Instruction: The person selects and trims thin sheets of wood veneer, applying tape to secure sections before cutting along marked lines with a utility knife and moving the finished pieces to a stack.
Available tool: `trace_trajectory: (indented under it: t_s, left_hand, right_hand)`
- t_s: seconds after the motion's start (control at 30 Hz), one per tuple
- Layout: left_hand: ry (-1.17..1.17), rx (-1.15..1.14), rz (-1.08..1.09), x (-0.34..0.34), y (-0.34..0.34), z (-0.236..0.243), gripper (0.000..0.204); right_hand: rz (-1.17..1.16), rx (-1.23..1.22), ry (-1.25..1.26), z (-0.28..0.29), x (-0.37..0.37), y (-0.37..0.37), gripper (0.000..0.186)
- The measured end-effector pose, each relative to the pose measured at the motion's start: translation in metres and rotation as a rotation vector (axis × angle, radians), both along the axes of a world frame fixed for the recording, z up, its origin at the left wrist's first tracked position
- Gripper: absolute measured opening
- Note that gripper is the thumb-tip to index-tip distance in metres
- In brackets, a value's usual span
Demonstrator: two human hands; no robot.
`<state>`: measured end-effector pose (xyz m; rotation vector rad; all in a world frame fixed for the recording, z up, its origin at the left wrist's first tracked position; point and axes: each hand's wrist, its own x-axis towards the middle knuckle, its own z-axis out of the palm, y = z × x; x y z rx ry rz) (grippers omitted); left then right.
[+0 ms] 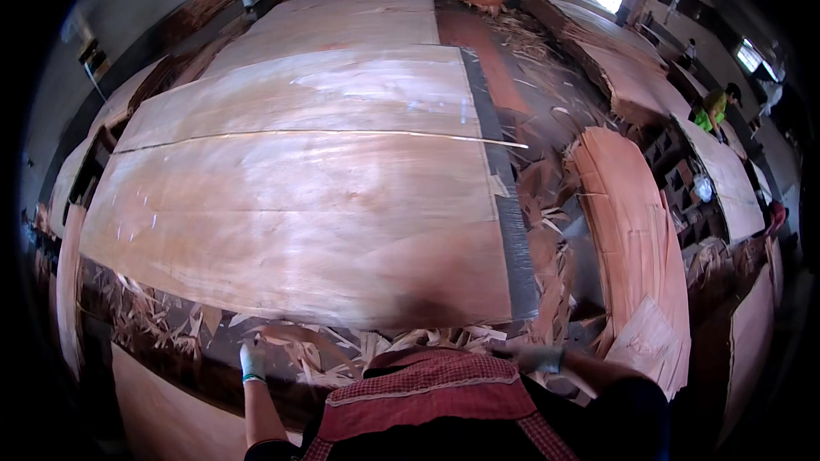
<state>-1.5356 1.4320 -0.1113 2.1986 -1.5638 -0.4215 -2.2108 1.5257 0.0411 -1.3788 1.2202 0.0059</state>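
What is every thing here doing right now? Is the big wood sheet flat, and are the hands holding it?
Veneer sheet: lying flat, spread wide on the bench.
Thin strip: lying across the sheets.
Veneer stack: piled at the right, edges curling.
Scraps: scattered loose below the sheet's near edge.
Left hand: gloved, among the scraps; grip unclear.
Right hand: gloved, blurred, grip unclear.

My right hand (pixel 538 358) is blurring, grip unreadable. My apron is hiding the veneer sheet's (pixel 307 205) near edge. Far workers are showing too small to read.
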Motion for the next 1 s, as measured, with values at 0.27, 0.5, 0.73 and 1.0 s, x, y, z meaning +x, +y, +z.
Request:
trace_trajectory:
  t_s: [0.27, 0.5, 0.73, 1.0]
  left_hand:
    - [0.263, 0.003, -0.476, -0.201, -0.083, 0.164, 0.026]
    - [0.418, 0.159, -0.975, -0.37, -0.08, 0.212, 0.033]
    - [0.318, 0.315, -1.23, -0.435, -0.057, 0.209, 0.039]
    - [0.908, 0.646, -1.286, -0.533, -0.009, 0.207, 0.051]
  right_hand:
    - [-0.509, 0.393, -0.218, -0.032, -0.075, 0.137, 0.028]
    - [-0.451, 0.105, -0.199, -0.012, -0.068, 0.172, 0.027]
    - [-0.947, 0.26, -0.32, 0.066, -0.14, 0.156, 0.024]
    - [-0.907, -0.397, -0.298, 0.071, -0.098, 0.042, 0.017]
